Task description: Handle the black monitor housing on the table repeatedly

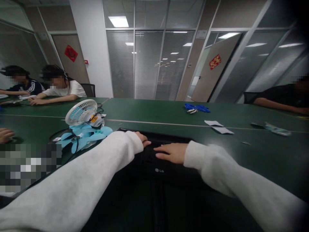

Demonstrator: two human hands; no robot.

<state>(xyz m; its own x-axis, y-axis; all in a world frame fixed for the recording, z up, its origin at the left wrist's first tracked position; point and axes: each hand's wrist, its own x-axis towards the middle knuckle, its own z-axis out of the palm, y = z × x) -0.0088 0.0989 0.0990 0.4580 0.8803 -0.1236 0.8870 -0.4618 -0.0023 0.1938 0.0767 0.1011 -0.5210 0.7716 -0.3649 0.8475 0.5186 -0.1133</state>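
A black LG monitor [146, 166] is below me, its dark panel with the LG mark facing up toward my view. My left hand [144, 140] is at the monitor's far part, fingers stretched out and partly hidden by the white sleeve. My right hand [172, 152] lies flat over the panel, just right of the left, with its fingers extended. Neither hand appears to grip anything. Left of the monitor are light-blue fan blades [102, 131] and a white fan grille [72, 112] with a dark cord.
Across the green table [145, 109] are a blue bundle [198, 108], a small light-coloured tool [192, 111], white papers [223, 130] and a crumpled clear packet [277, 129]. Two people sit at the far left, another at right. Another person's hand [6, 134] rests at the left edge.
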